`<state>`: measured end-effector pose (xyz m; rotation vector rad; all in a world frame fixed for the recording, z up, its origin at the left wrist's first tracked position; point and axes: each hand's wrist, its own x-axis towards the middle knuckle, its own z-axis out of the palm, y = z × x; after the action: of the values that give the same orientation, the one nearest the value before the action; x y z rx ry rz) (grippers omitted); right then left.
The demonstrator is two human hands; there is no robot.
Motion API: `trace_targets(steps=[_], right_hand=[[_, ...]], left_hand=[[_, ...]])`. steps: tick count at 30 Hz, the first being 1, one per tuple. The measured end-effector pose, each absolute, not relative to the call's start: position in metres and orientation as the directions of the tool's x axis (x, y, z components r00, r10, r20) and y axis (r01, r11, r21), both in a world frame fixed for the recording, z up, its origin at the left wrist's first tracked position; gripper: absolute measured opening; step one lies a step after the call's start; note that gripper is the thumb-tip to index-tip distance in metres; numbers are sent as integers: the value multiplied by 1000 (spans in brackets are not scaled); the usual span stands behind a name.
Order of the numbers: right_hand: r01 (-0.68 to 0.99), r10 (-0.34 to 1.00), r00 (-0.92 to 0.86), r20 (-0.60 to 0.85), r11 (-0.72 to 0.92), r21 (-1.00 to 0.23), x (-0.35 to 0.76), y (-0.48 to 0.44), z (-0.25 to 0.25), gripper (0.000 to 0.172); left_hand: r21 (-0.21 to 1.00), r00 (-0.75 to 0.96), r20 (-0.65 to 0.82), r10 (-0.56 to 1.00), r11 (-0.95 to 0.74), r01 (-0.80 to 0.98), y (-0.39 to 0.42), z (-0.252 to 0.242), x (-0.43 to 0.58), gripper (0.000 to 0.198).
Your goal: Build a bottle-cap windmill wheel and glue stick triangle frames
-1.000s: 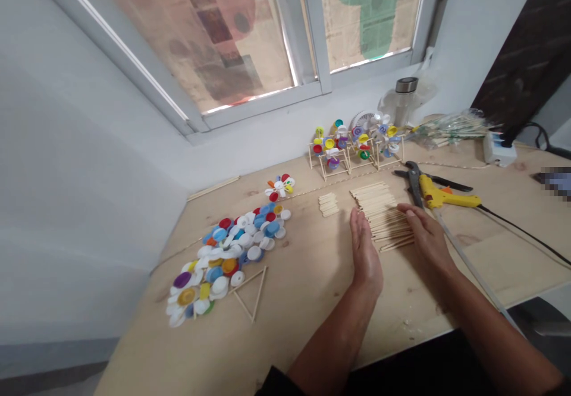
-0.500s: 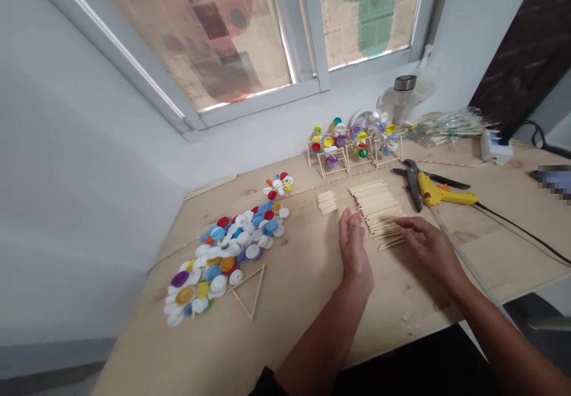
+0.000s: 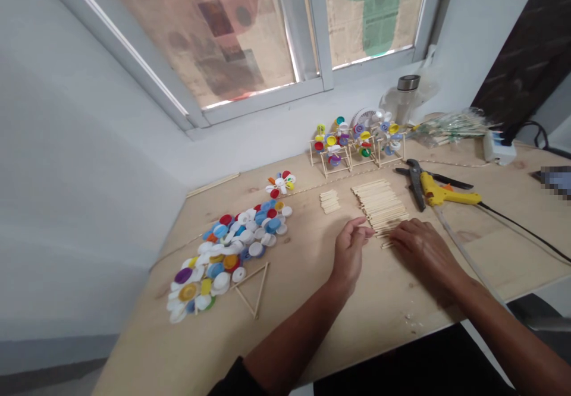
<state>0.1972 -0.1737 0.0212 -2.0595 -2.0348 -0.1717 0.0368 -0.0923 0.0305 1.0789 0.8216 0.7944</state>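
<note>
A row of thin wooden sticks (image 3: 380, 206) lies side by side on the wooden table in front of me. At the row's near left edge is my left hand (image 3: 349, 252), its fingers loosely bent and its thumb apart, with nothing visible in it. My right hand (image 3: 422, 246) rests at the right ends of the nearest sticks. Its fingers are curled down and together, and their tips are hidden. A small group of shorter sticks (image 3: 329, 201) lies to the left of the long row.
Left are many bottle caps (image 3: 244, 236), a stick triangle (image 3: 264, 283) and a cap cluster (image 3: 280, 184). Behind stand stick frames with caps (image 3: 335, 159) and a bottle (image 3: 407, 96). Right are pliers-like cutters (image 3: 416, 185), a yellow glue gun (image 3: 450, 194) and a power adapter (image 3: 499, 148).
My left hand has turned and bent its fingers, moving slightly down and left. My right hand's fingers have closed and curled down at the stick ends. The view has shifted slightly.
</note>
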Motion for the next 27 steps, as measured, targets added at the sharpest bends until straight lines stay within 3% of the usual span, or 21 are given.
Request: trace_targets(steps=[9, 27], right_hand=[[981, 966, -125, 228, 154, -114, 210, -165, 30, 20], [967, 967, -244, 72, 248, -51, 214, -159, 45, 22]], left_hand=[[941, 420, -99, 902, 223, -256, -93, 11, 36, 32], [941, 459, -51, 887, 197, -276, -94, 10, 32, 35]])
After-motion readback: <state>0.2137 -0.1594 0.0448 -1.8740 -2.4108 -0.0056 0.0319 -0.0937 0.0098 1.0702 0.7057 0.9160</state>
